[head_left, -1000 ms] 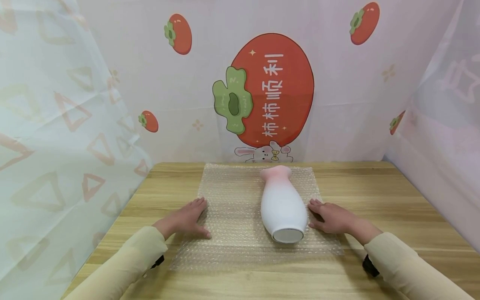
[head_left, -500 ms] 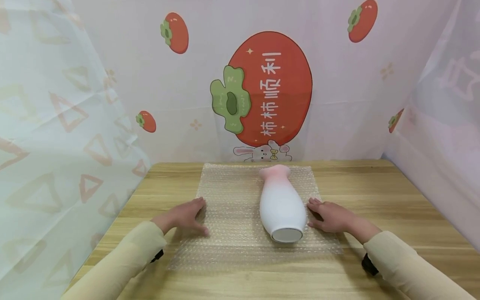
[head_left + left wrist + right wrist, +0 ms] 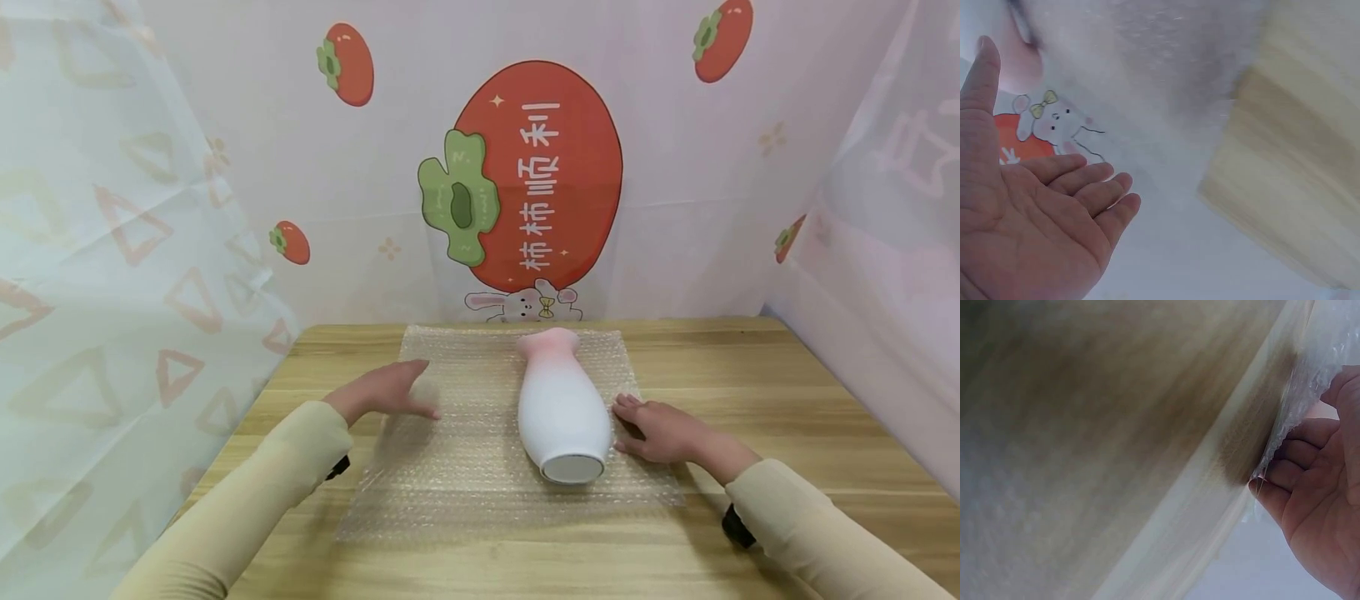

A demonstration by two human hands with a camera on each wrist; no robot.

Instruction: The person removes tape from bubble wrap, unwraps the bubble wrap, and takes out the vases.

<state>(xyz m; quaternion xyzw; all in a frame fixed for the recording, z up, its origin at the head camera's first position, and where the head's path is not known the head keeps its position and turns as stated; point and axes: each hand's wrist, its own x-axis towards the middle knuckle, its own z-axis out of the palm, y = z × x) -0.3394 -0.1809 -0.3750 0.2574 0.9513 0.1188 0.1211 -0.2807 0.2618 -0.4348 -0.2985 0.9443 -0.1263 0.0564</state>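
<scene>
A white vase (image 3: 564,412) with a pink neck lies on its side on a sheet of bubble wrap (image 3: 465,467), mouth toward the wall and base facing me. Over the sheet's left part is my left hand (image 3: 386,389), fingers extended and thumb spread; its palm (image 3: 1035,225) shows nothing held. My right hand (image 3: 660,431) rests on the right edge of the wrap, close beside the vase. In the right wrist view, the fingers of that hand (image 3: 1322,487) lie against the wrap's edge (image 3: 1300,394), fairly straight.
The wood-grain table (image 3: 750,392) runs back to a wall cloth (image 3: 697,208) printed with persimmons and a rabbit. Light printed curtains (image 3: 90,292) hang at both sides. A dark wrist device (image 3: 738,527) sits under the right sleeve.
My left hand has come off the wrap's left edge and moved forward and slightly right over the sheet. The right hand, vase and wrap stay in place.
</scene>
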